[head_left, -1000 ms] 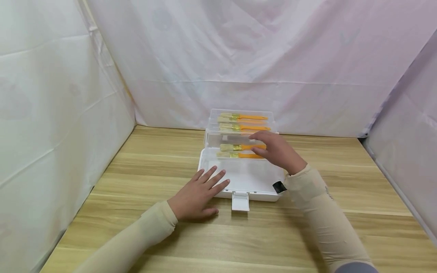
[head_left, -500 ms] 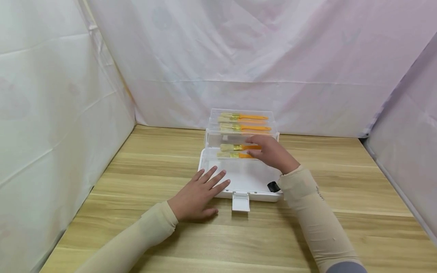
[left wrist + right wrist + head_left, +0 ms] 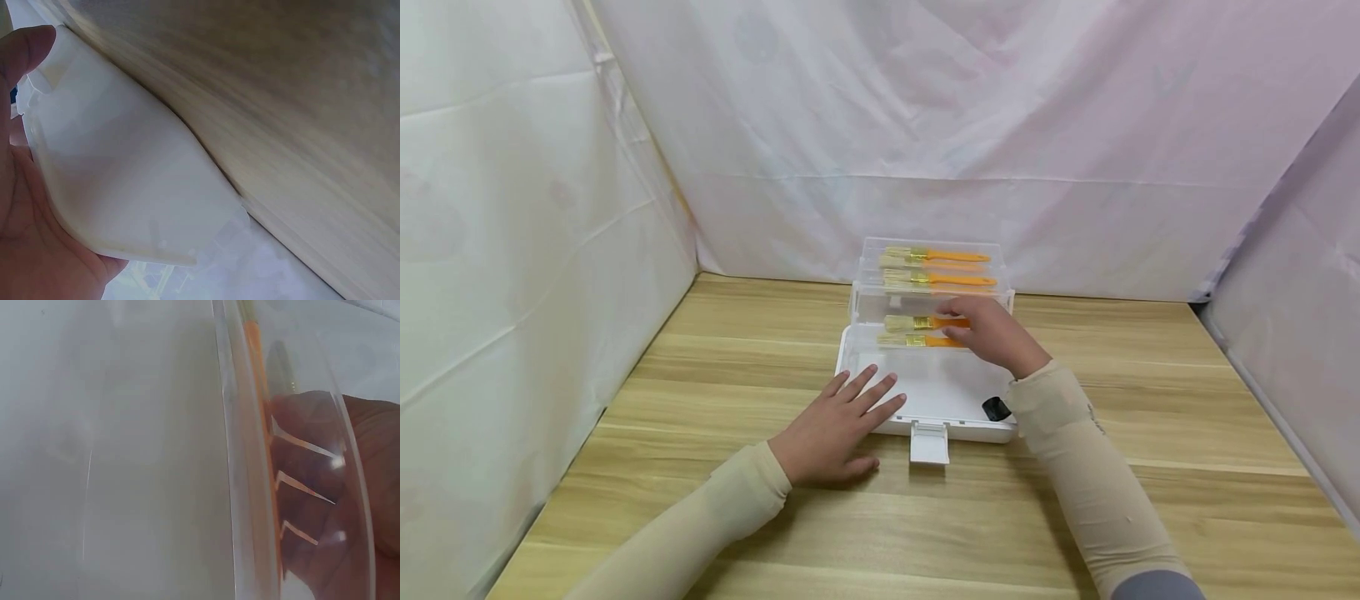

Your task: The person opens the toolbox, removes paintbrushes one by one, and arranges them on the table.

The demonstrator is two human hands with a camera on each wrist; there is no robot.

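On the table stands an opened white plastic box (image 3: 925, 392) with clear fold-out tiers at the back. Two paintbrushes with orange handles and pale bristles lie in the lower tier, the farther paintbrush (image 3: 910, 323) just behind the nearer paintbrush (image 3: 902, 341). My right hand (image 3: 996, 333) reaches over the box from the right; thumb and fingers pinch the farther brush's handle. Through clear plastic, the right wrist view shows those fingers against an orange handle (image 3: 262, 394). My left hand (image 3: 835, 429) rests with spread, straight fingers on the box's front left corner.
More paintbrushes (image 3: 955, 281) lie in the upper clear tier (image 3: 996, 250). A white latch (image 3: 929, 444) hangs down at the box's front. Pale cloth (image 3: 962, 100) walls in the wooden table (image 3: 760, 333) at the back and both sides.
My right hand has moved a little left and closed in on the handle of the farther lower brush. My left hand has stayed in place on the box.
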